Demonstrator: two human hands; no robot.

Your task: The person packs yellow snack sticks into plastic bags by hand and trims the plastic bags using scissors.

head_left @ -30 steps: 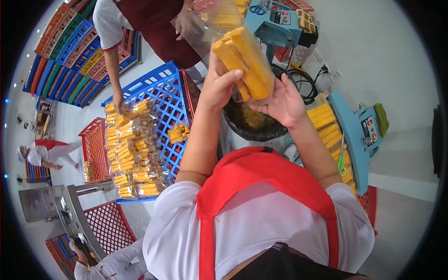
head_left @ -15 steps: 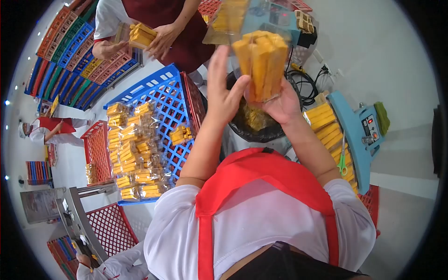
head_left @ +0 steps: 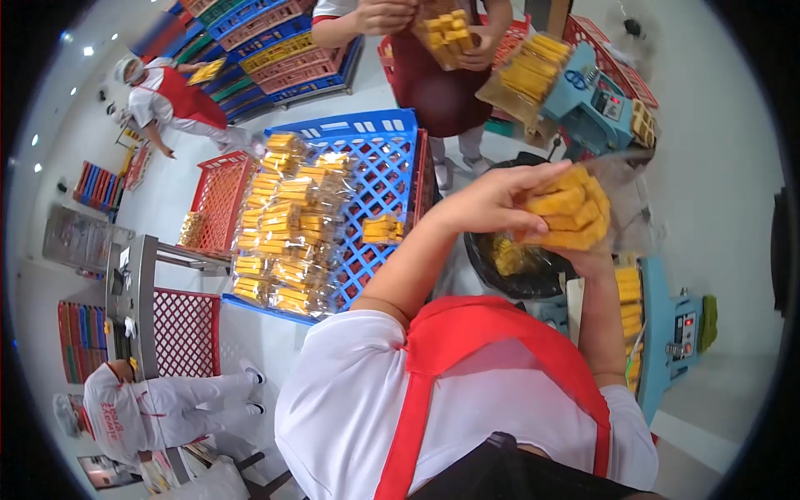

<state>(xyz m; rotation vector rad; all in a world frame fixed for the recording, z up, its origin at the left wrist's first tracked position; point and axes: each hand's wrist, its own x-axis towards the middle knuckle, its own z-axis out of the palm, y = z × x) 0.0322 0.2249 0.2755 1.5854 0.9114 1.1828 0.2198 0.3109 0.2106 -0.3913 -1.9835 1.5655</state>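
A clear bag of yellow sticks is between my two hands, its loose plastic end pointing right. My left hand grips the bag from its left side, thumb and fingers on the sticks. Beneath the bag is my right hand, mostly hidden by it; its fingers do not show. Below the hands stands a bin lined with a black bag, with yellow scraps inside. To the left, a blue crate holds rows of bagged yellow sticks and one separate bag.
Blue sealing machines stand at the upper right and lower right, each beside yellow sticks. A co-worker in a dark red apron holds a bag across the blue crate. A red crate and other workers are further left.
The view has swung left. The bag has tipped over, its loose end now to the right, and my left hand has closed on it. The co-worker has lifted a bag from the crate area.
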